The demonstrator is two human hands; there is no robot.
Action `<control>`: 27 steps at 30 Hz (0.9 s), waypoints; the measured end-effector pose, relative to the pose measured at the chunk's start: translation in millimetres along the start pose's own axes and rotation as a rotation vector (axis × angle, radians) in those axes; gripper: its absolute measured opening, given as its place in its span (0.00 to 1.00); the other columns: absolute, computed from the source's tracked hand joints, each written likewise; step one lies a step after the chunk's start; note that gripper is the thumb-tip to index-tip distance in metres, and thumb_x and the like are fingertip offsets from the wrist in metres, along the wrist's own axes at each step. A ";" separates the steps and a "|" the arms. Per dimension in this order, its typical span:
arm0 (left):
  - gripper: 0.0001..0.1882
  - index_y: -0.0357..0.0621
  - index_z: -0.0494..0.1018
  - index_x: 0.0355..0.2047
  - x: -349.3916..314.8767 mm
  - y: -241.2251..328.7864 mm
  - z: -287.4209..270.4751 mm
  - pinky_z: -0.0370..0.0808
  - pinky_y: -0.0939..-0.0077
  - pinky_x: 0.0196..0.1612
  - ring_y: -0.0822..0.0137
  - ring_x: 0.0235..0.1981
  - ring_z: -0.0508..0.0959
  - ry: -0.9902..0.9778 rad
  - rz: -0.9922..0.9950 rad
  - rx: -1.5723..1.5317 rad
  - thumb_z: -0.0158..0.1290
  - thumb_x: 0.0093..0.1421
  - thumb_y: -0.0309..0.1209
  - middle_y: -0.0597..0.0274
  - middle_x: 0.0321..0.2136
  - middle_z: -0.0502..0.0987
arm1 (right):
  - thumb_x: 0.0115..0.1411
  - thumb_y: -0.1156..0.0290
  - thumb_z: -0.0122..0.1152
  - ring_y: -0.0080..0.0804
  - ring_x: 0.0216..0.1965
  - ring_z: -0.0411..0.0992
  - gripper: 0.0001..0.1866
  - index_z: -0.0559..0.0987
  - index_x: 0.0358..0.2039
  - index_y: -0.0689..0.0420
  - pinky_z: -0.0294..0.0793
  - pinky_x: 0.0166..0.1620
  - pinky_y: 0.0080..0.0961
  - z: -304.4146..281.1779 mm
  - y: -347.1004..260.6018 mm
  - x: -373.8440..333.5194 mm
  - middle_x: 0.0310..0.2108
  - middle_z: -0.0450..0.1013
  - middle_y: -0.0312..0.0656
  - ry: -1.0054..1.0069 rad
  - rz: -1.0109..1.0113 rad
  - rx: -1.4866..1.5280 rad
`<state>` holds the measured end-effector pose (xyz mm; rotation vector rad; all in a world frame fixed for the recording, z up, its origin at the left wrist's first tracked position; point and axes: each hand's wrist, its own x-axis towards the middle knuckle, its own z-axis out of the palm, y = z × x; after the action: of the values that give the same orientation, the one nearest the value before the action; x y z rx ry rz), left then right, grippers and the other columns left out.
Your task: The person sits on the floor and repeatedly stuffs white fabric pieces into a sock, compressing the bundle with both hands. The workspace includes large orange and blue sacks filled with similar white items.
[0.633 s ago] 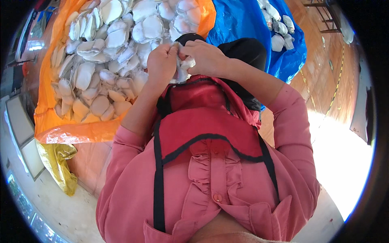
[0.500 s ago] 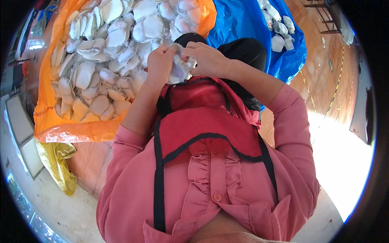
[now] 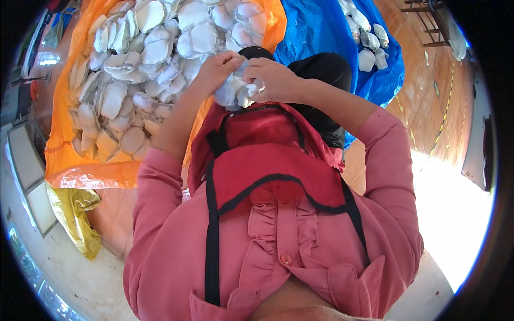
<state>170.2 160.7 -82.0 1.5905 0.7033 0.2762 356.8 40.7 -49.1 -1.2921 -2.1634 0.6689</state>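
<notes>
Above my lap, both hands are closed on a crumpled, translucent plastic bag with whitish stuff in it. My left hand pinches its upper left edge between thumb and fingers. Close beside it, my right hand grips the bag's right side, its fingers curled in. What exactly lies inside the bag is hard to make out. To the left, a large pile of white rounded pads, many in pairs or stacks, lies on an orange plastic sheet.
A blue plastic sheet spreads ahead, with several white wrapped bundles at its right. My red apron covers my lap. A yellow sack lies at the left, and a dark wooden stool stands at the far right.
My left hand has moved slightly up and left, its elbow swinging outward. The bag shows more below the hands. My right hand has barely shifted, and both keep their hold.
</notes>
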 end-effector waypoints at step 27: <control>0.18 0.47 0.78 0.42 -27.0 44.1 34.6 0.76 0.64 0.34 0.50 0.32 0.81 0.652 0.320 0.791 0.65 0.50 0.34 0.54 0.33 0.81 | 0.54 0.55 0.67 0.42 0.41 0.73 0.22 0.79 0.42 0.59 0.72 0.46 0.33 -0.7 5.2 4.7 0.37 0.73 0.47 0.087 0.412 0.274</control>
<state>180.7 117.0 -39.1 2.4079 1.1417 0.8553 358.6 47.2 -51.0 -1.5920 -1.6761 1.0100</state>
